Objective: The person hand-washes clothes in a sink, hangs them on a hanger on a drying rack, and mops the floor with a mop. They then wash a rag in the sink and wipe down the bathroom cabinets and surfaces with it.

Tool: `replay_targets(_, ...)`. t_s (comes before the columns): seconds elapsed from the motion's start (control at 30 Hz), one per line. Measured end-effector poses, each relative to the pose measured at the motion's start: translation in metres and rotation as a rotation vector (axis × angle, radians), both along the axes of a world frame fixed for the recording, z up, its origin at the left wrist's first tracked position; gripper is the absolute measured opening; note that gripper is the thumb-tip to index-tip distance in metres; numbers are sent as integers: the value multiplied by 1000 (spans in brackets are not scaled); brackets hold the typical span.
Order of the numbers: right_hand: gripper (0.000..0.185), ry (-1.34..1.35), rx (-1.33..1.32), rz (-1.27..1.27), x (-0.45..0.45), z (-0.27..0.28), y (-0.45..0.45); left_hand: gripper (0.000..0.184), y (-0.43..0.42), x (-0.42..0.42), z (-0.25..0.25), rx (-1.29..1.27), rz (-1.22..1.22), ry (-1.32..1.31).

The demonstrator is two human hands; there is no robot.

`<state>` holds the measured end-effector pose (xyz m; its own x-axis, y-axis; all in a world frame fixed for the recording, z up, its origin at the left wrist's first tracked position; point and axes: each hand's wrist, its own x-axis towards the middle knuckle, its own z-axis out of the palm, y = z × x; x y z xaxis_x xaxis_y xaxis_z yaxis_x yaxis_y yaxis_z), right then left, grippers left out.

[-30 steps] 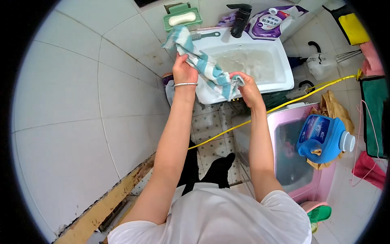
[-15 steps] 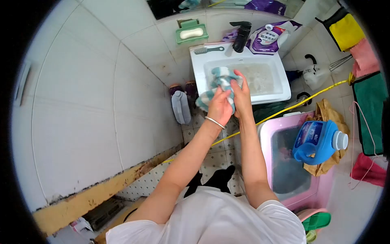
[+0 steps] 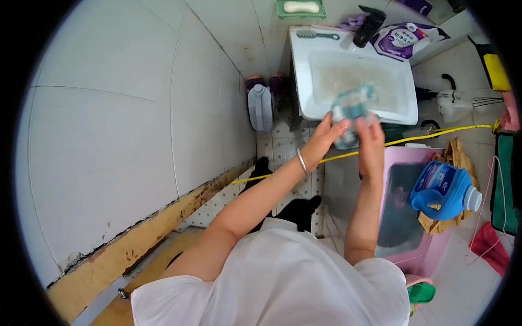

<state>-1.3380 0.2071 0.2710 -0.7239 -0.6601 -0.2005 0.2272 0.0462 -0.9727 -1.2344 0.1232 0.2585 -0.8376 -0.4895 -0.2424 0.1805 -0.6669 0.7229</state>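
Note:
A wet-looking teal-and-white checked cloth [image 3: 354, 103] is bunched up over the front edge of the white sink [image 3: 305, 89]; it is smeared by motion. My left hand [image 3: 322, 142], below a silver bangle, grips its lower left side with thumb and fingers. On the other side my right hand [image 3: 371, 145] presses its fingers round the cloth's lower right part. Cloudy water [image 3: 389, 87] lies in the basin behind.
A green brush [image 3: 318, 35], black faucet [image 3: 370, 26] and purple detergent pouch [image 3: 405, 41] are on the sink's back. A yellow hose [image 3: 342, 156] crosses below. At right, a blue bottle [image 3: 440, 187] rests on a pink-framed washer [image 3: 389, 174]. A grey jug [image 3: 261, 108] stands at left.
Both hands have drawn the cloth back from over the basin to its front edge. The cloth looks more gathered, and the whole view has shifted.

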Motion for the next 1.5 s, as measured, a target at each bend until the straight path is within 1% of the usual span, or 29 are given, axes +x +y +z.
replay_targets(0.03, 23, 450, 80, 92, 13, 5, 3, 43, 3, 2, -2, -46, 36, -43)
replay_targets(0.13, 21, 551, 145, 62, 33, -11, 34, 30, 2, 26, -35, -256, -74, -165)
replay_targets(0.2, 19, 266, 180, 1, 37, -20, 68, 24, 20, 48, -42, -419, -166, -229)
replay_targets(0.23, 19, 270, 190, 11, 36, -28, 83, 24, 32, 60, -42, -407, -158, -227)
replay_targets(0.3, 19, -21, 121, -7, 33, -47, 111, 18, 64, 78, -44, -307, -273, -404)
replay_targets(0.37, 20, -215, 116, 28, 36, -61, 129, 18, 106, 89, -59, -187, -189, -346)
replay_targets(0.43, 20, -246, 130, -83, 53, -88, 140, 19, 145, 90, -80, -161, -110, -292)
replay_targets(0.5, 16, 114, 263, -203, 65, -143, 165, 19, 173, 89, -96, -62, 74, -280)
replay_targets(0.57, 16, -224, 121, -238, 77, -143, 178, 27, 190, 92, -106, -31, 52, -295)
replay_targets(0.6, 16, -225, 126, -242, 86, -143, 177, 31, 196, 90, -108, 114, 120, -215)
replay_targets(0.63, 17, -504, 83, -220, 97, -139, 173, 36, 202, 89, -111, 261, 189, -136)
replay_targets(0.67, 18, -783, 39, -195, 105, -140, 172, 39, 209, 92, -121, 251, 98, -190)
replay_targets(0.7, 22, -806, -6, -104, 110, -156, 173, 39, 209, 93, -131, 256, 98, -188)
replay_targets(0.77, 21, -818, -32, -53, 118, -176, 174, 37, 197, 94, -150, 29, 125, -364)
replay_targets(0.83, 23, -854, -34, 88, 123, -227, 190, 36, 189, 99, -173, 48, 167, -347)
replay_targets(0.9, 27, -883, -34, 233, 131, -268, 199, 36, 181, 108, -198, -290, 60, -624)
replay_targets(0.97, 35, -833, 323, 5, 139, -298, 192, 36, 184, 105, -228, -651, 75, -525)
replay_targets(1.0, 50, -925, 22, 35, 144, -305, 192, 37, 184, 105, -243, -810, 31, -502)
replay_targets(1.03, 68, -728, -69, 47, 147, -323, 194, 46, 181, 108, -260, -1202, -331, -468)
replay_targets(1.07, 68, -705, -78, 43, 137, -342, 186, 49, 179, 112, -269, -1452, -506, -469)
replay_targets(1.1, 71, -992, -288, -10, 126, -363, 179, 49, 176, 120, -278, -1461, -498, -451)
replay_targets(1.13, 74, -1269, -512, -56, 110, -381, 168, 52, 167, 126, -284, -1464, -415, -434)
replay_targets(1.17, 74, -1112, -456, 16, 91, -395, 151, 55, 155, 135, -287, -1468, -328, -417)
replay_targets(1.23, 62, -968, -570, -205, 63, -429, 116, 54, 126, 169, -279, -1467, -218, -392)
replay_targets(1.3, 45, -898, -1049, 131, 25, -443, 74, 40, 99, 220, -266, -1633, -28, -361)
replay_targets(1.33, 38, -990, -1279, 266, 12, -423, 54, 35, 92, 247, -257, -1708, 70, -389)
replay_targets(1.4, 24, -1587, -1653, 623, 14, -355, 20, 19, 85, 306, -243, -1846, 291, -416)
replay_targets(1.43, 17, -1892, -1689, 780, 20, -324, 2, 18, 79, 323, -241, -1991, 458, -355)
replay_targets(1.5, 15, -2330, -1552, 826, 41, -284, -25, 21, 47, 381, -268, -2502, 779, -344)
